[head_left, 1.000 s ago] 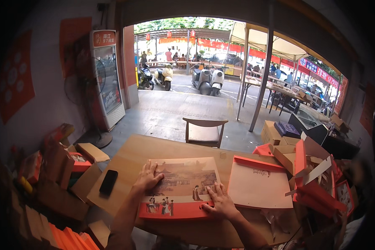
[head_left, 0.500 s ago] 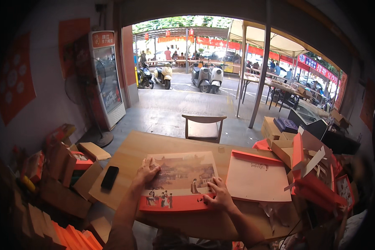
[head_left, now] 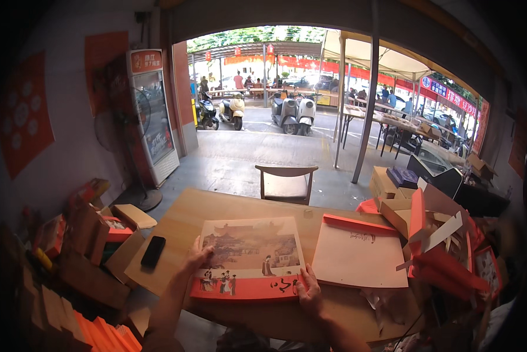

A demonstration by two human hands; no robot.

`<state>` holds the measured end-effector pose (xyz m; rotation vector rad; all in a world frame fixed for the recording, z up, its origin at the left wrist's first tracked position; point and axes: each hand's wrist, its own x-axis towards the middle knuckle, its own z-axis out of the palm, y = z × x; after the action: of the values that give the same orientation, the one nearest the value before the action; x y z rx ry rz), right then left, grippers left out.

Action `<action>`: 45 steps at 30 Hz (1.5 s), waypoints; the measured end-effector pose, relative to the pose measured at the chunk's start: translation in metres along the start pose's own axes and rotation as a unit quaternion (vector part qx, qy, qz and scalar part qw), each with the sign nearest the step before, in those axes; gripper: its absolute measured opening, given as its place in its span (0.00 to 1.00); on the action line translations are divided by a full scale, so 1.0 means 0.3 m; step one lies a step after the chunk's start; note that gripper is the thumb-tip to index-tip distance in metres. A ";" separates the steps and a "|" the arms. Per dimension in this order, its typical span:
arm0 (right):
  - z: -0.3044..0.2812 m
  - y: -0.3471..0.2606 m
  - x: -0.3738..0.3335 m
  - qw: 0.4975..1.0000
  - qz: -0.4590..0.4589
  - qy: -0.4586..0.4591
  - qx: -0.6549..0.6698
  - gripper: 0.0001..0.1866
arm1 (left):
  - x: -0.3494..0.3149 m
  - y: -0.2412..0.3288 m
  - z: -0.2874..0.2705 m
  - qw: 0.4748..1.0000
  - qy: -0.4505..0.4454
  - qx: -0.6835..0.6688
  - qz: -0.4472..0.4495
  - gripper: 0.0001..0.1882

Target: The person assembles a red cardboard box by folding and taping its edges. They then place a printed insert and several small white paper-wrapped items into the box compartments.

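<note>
A flat gift box [head_left: 249, 249], printed with a scene of buildings and robed figures above a red front band, lies in front of me on the wooden table. My left hand [head_left: 200, 257] grips its left edge, thumb over the top. At its lower right corner my right hand [head_left: 310, 291] is closed round the edge, with fingers on the printed face. The undersides of both hands' grips are hidden. Just right of it lies a pale panel-like box piece [head_left: 360, 258] with a red far edge and dark script.
A black phone [head_left: 153, 251] rests on the table's [head_left: 175, 226] left side. Open cartons and red boxes [head_left: 442, 246] crowd the right; more cartons [head_left: 93, 234] and orange-edged stacks [head_left: 105, 331] stand at left. Across the table is a chair [head_left: 286, 183]. Clear plastic [head_left: 386, 305] lies near the front right.
Both hands have moved from the box's top face to its left and right edges. The box has shifted slightly left and toward me, uncovering script on its red band.
</note>
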<state>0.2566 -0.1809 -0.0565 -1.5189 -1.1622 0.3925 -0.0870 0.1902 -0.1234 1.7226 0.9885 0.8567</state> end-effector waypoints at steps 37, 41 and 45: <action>0.015 0.003 -0.080 0.957 -0.217 -0.177 -0.075 0.37 | -0.087 0.342 0.088 0.766 -0.001 0.515 0.386 0.45; 0.012 0.039 -0.085 0.951 -0.232 -0.173 -0.108 0.35 | -0.042 0.330 0.066 0.777 0.014 0.490 0.395 0.45; -0.085 0.005 -0.030 0.919 -0.289 -0.111 -0.245 0.38 | 0.030 0.285 0.009 0.787 0.018 0.488 0.378 0.47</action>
<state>0.2729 -0.2023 -0.0529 -1.4719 -1.9229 -0.1503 -0.0603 0.1773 -0.0428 3.1470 0.7821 0.9083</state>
